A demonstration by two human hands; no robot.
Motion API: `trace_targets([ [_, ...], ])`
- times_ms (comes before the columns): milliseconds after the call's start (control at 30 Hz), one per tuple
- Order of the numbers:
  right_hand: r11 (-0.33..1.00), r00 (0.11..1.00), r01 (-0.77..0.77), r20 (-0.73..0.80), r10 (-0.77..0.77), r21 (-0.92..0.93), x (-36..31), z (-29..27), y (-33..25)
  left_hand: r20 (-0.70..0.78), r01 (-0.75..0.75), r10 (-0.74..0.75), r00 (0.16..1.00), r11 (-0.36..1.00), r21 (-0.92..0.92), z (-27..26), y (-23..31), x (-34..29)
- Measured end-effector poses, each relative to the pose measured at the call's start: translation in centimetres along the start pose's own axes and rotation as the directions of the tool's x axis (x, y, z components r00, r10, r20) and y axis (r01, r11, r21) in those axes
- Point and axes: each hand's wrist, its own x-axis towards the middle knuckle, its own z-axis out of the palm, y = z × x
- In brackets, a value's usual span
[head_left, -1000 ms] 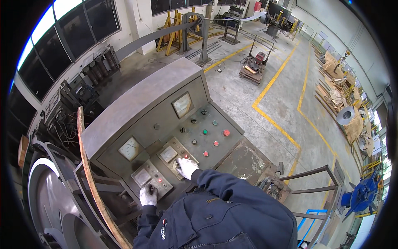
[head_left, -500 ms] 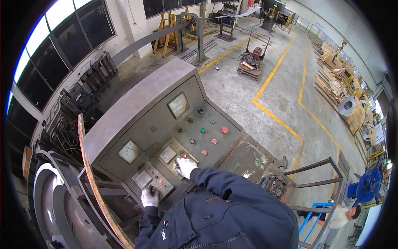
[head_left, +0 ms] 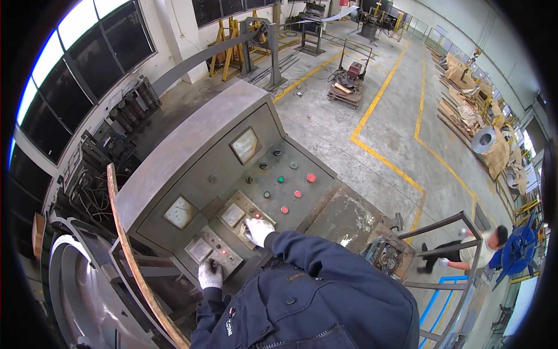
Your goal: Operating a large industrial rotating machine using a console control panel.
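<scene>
I stand at a grey metal control console with dial gauges, red and green push buttons and two small inset panels. My left hand, in a white glove, grips a dark knob at the near edge of the lower-left small panel. My right hand, also in a white glove, presses its fingers on the controls of the upper small panel. Dark blue sleeves cover both my arms.
A curved rusty steel strip and a large round machine frame lie left of the console. A metal railing stands at right, with another person walking behind it. Yellow floor lines, a pallet cart and steel coils lie farther off.
Both hands stay on the same panels. A person has walked into view beyond the railing at lower right; the view has shifted slightly.
</scene>
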Motion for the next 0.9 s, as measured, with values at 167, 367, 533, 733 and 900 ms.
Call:
trace_targets([
  [167,1.0,1.0,-0.016,0.01,0.016,-0.009,-0.2,-0.4,-0.5,0.009,0.026,-0.026,1.0,1.0,0.0,0.0,-0.2,-0.2],
  [367,1.0,1.0,0.001,0.017,-0.001,0.009,0.0,-0.5,-0.4,0.04,0.044,-0.045,0.998,0.999,0.023,-0.3,0.3,0.1],
  [533,1.0,0.999,-0.024,0.02,0.024,0.0,-0.4,-1.2,-1.1,0.06,0.057,-0.057,0.997,0.998,0.013,0.0,-0.6,0.0],
  [733,1.0,1.0,-0.007,-0.03,0.007,-0.004,-0.6,-0.6,-0.9,0.061,0.039,-0.042,0.997,0.998,0.044,0.0,-0.5,0.0],
  [900,1.0,1.0,-0.028,-0.004,0.028,0.0,-0.4,-0.9,-0.9,0.1,0.049,-0.053,0.994,0.998,0.038,0.0,-0.7,0.2],
])
